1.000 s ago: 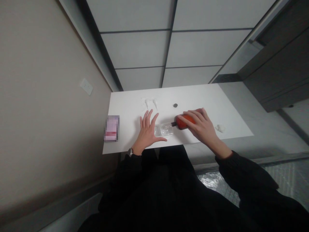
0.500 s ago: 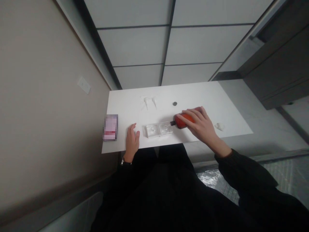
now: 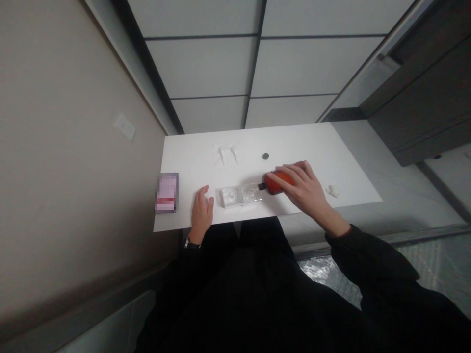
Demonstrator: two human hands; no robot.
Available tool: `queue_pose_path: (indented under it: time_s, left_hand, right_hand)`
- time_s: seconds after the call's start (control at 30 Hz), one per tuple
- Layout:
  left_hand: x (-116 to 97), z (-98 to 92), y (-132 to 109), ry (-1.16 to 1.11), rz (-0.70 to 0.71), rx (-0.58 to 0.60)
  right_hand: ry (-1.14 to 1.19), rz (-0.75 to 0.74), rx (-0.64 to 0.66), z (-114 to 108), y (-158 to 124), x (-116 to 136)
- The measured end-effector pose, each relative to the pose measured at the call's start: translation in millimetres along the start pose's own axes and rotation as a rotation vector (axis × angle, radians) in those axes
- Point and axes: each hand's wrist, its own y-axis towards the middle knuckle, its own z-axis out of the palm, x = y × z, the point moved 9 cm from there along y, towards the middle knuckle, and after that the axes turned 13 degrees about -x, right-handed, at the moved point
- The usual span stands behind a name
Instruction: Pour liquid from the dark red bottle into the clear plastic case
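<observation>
My right hand (image 3: 304, 190) is wrapped from above around a red-orange bottle (image 3: 273, 183). The bottle lies tilted, nearly level, with its dark neck (image 3: 261, 186) pointing left at the right compartment of a clear two-part case (image 3: 232, 204). Whether the neck touches the case, or anything flows from it, I cannot make out. Each compartment has a small round shape in it. Left of the case, my left hand (image 3: 201, 211) lies on the white table (image 3: 191, 152), fingers stretched and holding nothing.
Two small white pieces with thin stems (image 3: 222, 155) lie at the back. A dark round disc (image 3: 265, 156) sits behind the bottle. Crumpled white tissue (image 3: 333, 190) is on the right. A blurred pink item (image 3: 167, 192) lies at the left edge, near the wall (image 3: 91, 171).
The whole view has shifted slightly. Both hands, the bottle and the case keep almost the same places relative to each other.
</observation>
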Motion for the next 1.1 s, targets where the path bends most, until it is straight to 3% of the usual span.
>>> queue_pose_path:
  time_s: [1.1]
  left_hand:
    - [-4.3,1.7,-0.8,0.047,0.052,0.014]
  right_hand:
    - [-0.01,-0.047,0.027,1.4,5.8,5.3]
